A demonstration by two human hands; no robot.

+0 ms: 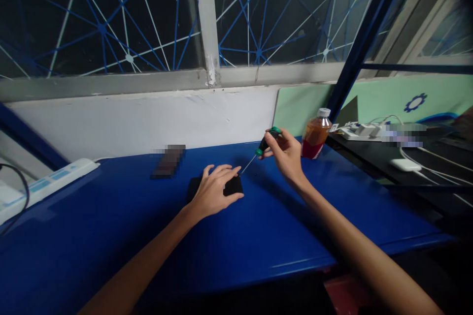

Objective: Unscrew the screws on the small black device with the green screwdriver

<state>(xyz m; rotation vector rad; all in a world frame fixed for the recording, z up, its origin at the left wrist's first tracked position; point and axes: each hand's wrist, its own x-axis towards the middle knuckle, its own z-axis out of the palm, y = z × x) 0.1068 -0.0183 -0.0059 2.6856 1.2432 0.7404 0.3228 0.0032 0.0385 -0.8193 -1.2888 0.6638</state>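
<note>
A screwdriver [263, 145] with a black and green handle is in my right hand [286, 152], its fingers closed around the handle. Its thin metal shaft slants down to the left, and the tip is at the right end of a flat black box-like object [233, 186]. Across the top of that object lies my left hand [214, 189], its thumb at the near right corner and its fingers over the far edge, gripping it against the blue table [258, 236]. Much of the black object is hidden under the palm, so its exact kind cannot be told.
A dark, partly pixelated slab [169, 161] lies at the table's back. A bottle of amber drink [316, 135] stands at the back right. On the left is a white power strip [55, 187]. Cables and a white charger [405, 164] lie on a black desk to the right.
</note>
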